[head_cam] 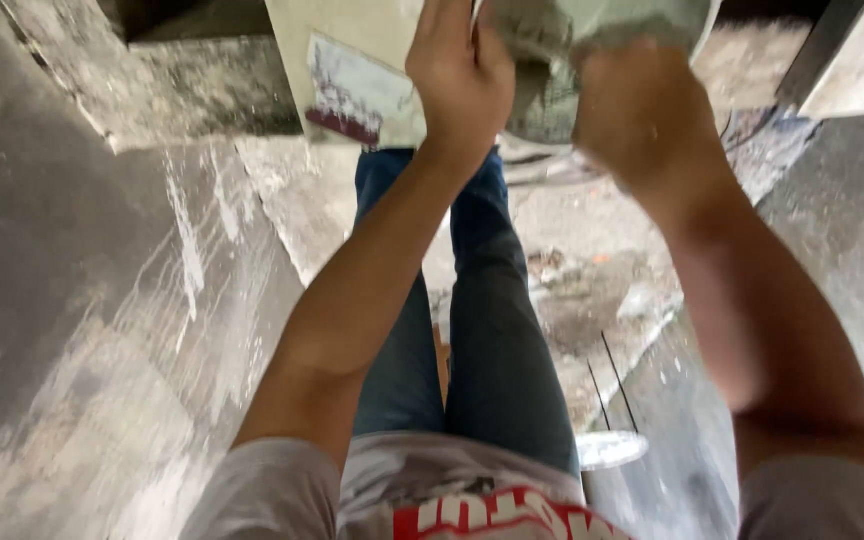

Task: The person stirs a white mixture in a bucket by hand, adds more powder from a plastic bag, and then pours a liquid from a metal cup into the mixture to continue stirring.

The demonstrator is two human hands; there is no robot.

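Two hands meet at the frame's top centre. Left hand (460, 75) grips a pale tile (347, 60); right hand (642, 110) clutches a mortar-caked bowl (592, 25) above the dusty floor (102, 300).

Pale tile (352, 60) cut off by top edge; upper part not seen. Left hand (460, 75) fingertips lost at the frame top, so grip on the tile cannot be judged. Right hand (642, 115) motion-blurred, fingers indistinct. Grey mortar-caked object (602, 25) above it cropped and smeared, kind not determinable. Feet hidden behind tile and hands. Shirt print (507, 515) truncated at bottom edge.
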